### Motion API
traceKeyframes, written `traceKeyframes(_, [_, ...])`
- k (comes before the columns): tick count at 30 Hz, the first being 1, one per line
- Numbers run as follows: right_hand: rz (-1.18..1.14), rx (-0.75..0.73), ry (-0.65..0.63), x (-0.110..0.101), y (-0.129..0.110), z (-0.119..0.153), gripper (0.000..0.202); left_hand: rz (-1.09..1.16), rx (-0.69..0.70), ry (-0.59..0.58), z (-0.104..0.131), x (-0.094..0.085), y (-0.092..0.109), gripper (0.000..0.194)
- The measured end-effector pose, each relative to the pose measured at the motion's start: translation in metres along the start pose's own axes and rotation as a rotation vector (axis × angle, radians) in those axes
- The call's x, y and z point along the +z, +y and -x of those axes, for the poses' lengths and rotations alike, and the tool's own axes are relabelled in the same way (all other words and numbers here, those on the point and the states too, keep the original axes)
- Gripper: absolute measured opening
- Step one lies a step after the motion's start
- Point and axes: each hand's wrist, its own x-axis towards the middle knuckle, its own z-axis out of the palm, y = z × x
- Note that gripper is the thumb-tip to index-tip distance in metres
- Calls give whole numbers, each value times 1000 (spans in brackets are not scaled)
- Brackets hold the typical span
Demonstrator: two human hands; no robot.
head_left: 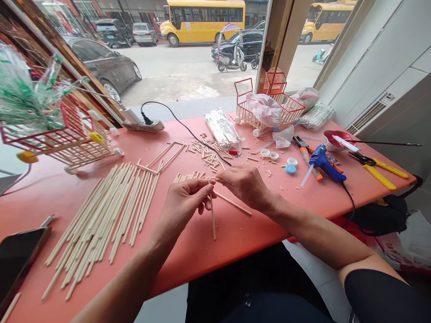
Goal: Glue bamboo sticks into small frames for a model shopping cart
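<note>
My left hand (183, 197) pinches a thin wooden stick (213, 220) between thumb and fingers; the stick hangs down toward me over the table's near side. My right hand (247, 184) is closed, its fingertips meeting the left ones at the stick's top end. Whatever the right fingers hold is hidden. Another wooden stick (235, 204) lies on the table under the right hand. Behind both hands are a row of short sticks (188, 176) and a scatter of small cut pieces (207, 154). Long sticks (97, 220) are spread left of my left hand.
A stick frame (161, 157) lies beyond the long sticks. Small stick-built carts stand at left (57, 134) and back right (286, 110). A blue glue gun (325, 163), yellow-handled cutters (379, 172) and a wrapped stick bundle (222, 128) are rightward. A black cable (188, 130) crosses the pink table (182, 264).
</note>
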Motion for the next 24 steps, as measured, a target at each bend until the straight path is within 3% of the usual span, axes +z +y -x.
traceKeyframes(20, [-57, 11, -28, -2, -1, 1, 18, 115, 5, 8, -1, 4, -2, 34])
traceKeyframes(24, [-72, 37, -17, -1, -1, 0, 25, 104, 5, 18, -3, 4, -1, 34])
